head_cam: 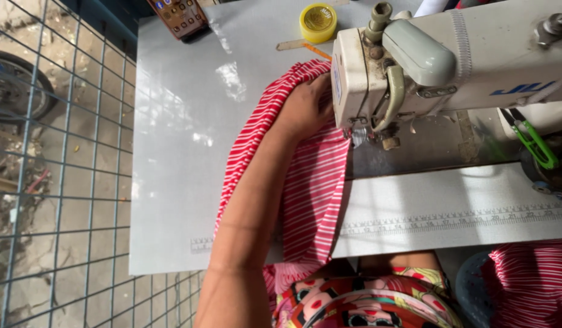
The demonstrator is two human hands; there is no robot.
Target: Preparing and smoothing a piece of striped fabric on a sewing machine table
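My left hand (305,109) lies flat on a red and white striped cloth (314,188), pressing it onto the grey table (177,152) just left of the sewing machine head (414,61). Its fingertips disappear behind the machine's end, near the needle and presser foot (358,135). The cloth runs from under the machine down over the table's front edge toward my lap. My right hand is out of sight.
A yellow round tape roll (318,22) and a dark phone-like device (177,15) sit at the table's far edge. Green thread snips (536,143) hang by the machine at right. A wire mesh fence (56,182) stands left. More striped cloth (530,282) lies lower right.
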